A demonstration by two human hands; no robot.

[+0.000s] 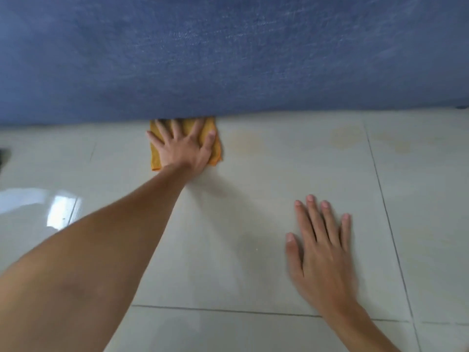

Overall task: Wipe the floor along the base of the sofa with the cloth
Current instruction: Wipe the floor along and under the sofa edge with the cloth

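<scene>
A folded orange cloth [216,148] lies flat on the pale tiled floor [253,250], its far edge tucked against the base of the blue sofa [228,59]. My left hand [181,146] presses down on the cloth with fingers spread, fingertips reaching the sofa's bottom edge. My right hand [322,250] rests flat on the tile nearer to me and to the right, fingers apart, holding nothing.
The sofa's blue fabric fills the whole upper half of the view. Faint yellowish stains [346,135] mark the tile near the sofa base to the right of the cloth. Grout lines cross the floor. A dark object [3,156] shows at the left edge.
</scene>
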